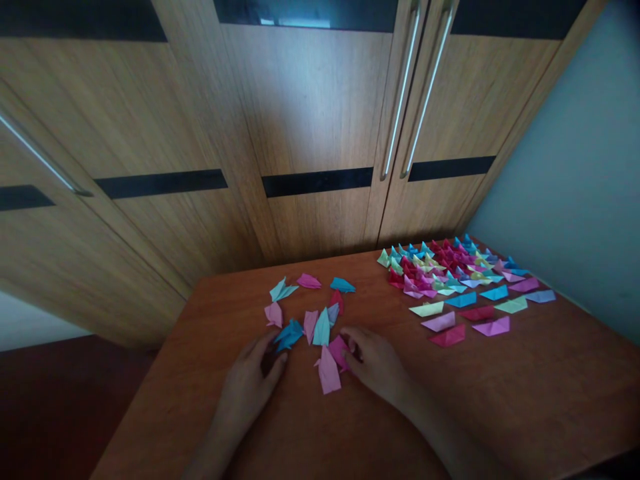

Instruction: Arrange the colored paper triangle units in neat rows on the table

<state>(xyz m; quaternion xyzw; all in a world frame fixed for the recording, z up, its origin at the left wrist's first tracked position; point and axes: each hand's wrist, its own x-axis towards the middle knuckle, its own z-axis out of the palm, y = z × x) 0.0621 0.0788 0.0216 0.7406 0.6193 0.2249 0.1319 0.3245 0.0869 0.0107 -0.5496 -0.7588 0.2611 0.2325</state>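
Observation:
My left hand [253, 373] is at the left of a blue folded paper piece [289, 335], its thumb and index finger apart, the fingertips at the paper's edge. Across from it, my right hand [377, 363] has its fingers curled at the right edge of a magenta folded paper piece [339, 352]. A light pink folded piece [329, 372] lies just below the magenta one, and a mint piece [322, 328] just above. These look like origami cranes folded flat. Some of the magenta piece is hidden behind my fingers.
Further folded pieces, including a teal one [343, 285] and a pink one [309, 281], lie loosely behind my hands. Many colourful paper boats [450, 267] stand in rows at the right of the brown table [200, 320]. A wooden cabinet [310, 100] rises behind it.

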